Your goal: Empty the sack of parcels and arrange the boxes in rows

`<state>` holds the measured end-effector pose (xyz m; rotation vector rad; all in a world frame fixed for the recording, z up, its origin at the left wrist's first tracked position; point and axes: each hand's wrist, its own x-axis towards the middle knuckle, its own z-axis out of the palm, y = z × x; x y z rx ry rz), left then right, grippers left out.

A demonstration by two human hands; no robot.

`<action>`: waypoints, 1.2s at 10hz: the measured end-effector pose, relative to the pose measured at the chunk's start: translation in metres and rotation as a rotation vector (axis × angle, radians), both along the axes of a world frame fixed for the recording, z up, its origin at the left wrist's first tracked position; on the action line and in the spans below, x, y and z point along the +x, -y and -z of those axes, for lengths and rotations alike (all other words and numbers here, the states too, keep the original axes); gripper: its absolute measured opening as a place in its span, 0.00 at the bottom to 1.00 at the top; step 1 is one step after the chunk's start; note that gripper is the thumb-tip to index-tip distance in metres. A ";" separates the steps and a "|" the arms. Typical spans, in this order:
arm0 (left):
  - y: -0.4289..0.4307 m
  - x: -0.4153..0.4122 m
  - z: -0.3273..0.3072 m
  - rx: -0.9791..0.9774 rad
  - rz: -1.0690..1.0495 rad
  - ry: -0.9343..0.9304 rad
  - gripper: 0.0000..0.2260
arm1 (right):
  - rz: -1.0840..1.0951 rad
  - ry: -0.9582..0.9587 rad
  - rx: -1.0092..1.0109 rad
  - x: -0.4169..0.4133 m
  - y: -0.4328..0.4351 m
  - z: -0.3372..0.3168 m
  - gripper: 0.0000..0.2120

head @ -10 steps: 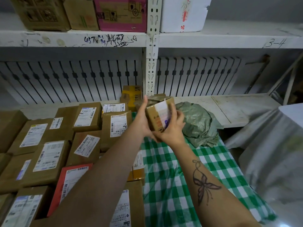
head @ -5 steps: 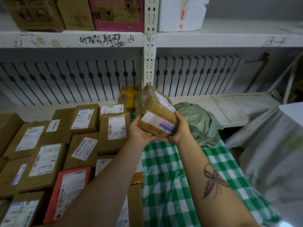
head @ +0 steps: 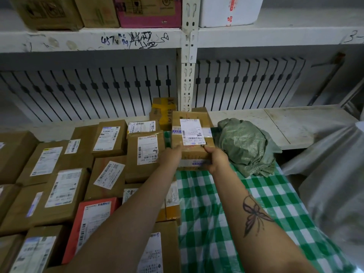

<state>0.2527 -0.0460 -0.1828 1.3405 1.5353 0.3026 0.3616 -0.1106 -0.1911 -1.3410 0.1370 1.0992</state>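
I am seeing rows of labelled boxes covering the table at left, the crumpled green sack lying at right. Between them, my left hand and right hand are gripping a brown parcel, fingers clasping its near edge.

Both forearms are reaching forward, nearly parallel. The left hand is lying palm down with fingers extended, its grip closing from the left; the right hand is curling its grip from the right. A butterfly tattoo is showing on the right forearm.
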 end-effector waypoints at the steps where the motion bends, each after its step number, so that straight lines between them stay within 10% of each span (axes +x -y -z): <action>1: -0.007 0.000 0.003 0.021 0.048 -0.077 0.11 | 0.001 0.050 -0.040 -0.003 -0.009 0.014 0.14; 6: -0.008 -0.017 0.021 0.304 0.376 -0.437 0.14 | -0.082 0.188 -0.456 -0.011 -0.034 0.057 0.34; 12: 0.036 -0.061 0.005 0.538 0.243 -0.301 0.18 | -0.112 0.344 -0.384 -0.043 -0.009 0.037 0.32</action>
